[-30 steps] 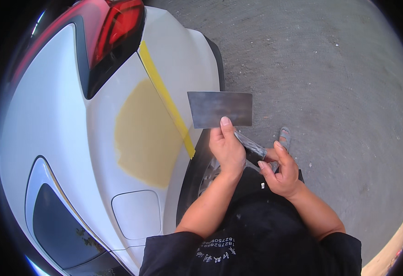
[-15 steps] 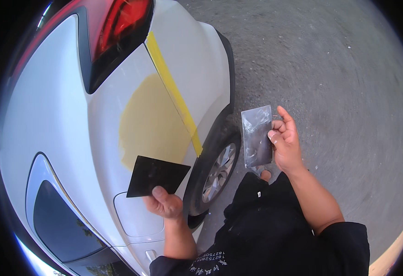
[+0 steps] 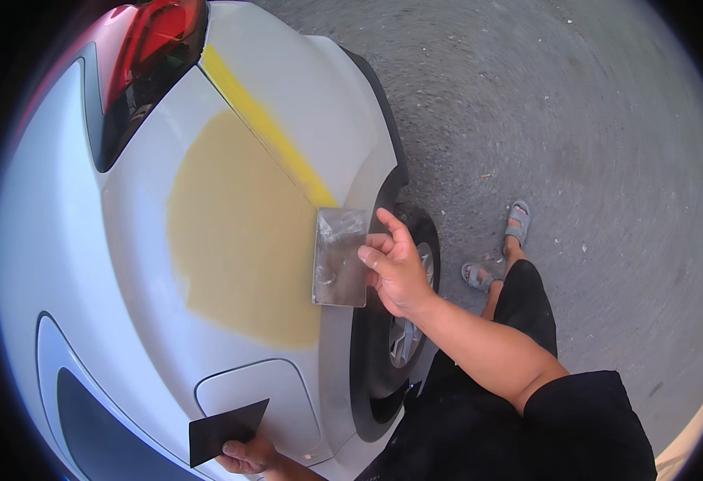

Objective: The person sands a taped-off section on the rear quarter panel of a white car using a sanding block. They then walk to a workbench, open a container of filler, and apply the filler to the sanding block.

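Both held out, right hand (image 3: 399, 271) ahead of left hand (image 3: 249, 455)

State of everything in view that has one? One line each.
Left hand: closed on the dark plate.
Dark plate: held, tilted.
Right hand: gripping the smeared plate by its edge.
Smeared plate: held, pale streaks on its face; contact with the car unclear.
Tan patch: spread on.
Yellow tape: stuck on.
Fuel flap: shut.
Sandals: worn.

Bodywork area (patched, taped car (image 3: 144, 232))
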`<state>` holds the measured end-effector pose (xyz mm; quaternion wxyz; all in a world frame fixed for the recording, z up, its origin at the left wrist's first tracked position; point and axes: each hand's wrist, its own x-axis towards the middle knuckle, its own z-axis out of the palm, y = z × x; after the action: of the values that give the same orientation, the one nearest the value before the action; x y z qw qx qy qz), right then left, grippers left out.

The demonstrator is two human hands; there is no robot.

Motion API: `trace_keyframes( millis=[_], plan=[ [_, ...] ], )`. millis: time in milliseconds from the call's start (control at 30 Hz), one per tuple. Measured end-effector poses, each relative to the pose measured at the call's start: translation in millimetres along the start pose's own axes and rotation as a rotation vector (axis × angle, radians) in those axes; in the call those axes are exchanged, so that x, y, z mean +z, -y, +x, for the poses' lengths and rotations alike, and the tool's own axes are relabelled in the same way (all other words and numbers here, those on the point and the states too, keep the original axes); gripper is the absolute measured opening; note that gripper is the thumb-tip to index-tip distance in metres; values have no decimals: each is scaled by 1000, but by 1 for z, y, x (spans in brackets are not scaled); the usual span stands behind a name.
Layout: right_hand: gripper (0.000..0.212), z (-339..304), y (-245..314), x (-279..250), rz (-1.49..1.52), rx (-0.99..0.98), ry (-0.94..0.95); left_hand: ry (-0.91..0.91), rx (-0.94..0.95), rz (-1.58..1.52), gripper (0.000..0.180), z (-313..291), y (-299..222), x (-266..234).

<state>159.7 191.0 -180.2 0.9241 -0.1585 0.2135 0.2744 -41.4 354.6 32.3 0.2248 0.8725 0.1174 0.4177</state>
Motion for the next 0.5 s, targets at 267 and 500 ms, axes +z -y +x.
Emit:
trace_keyframes(
  millis=[267, 500],
  plan=[
    [75, 2, -18, 10, 16, 17, -56, -63, -24, -129, 39, 6, 13, -1],
    [77, 1, -15, 15, 2, 17, -89, -93, -26, -105, 39, -2, 7, -5]
  ],
)
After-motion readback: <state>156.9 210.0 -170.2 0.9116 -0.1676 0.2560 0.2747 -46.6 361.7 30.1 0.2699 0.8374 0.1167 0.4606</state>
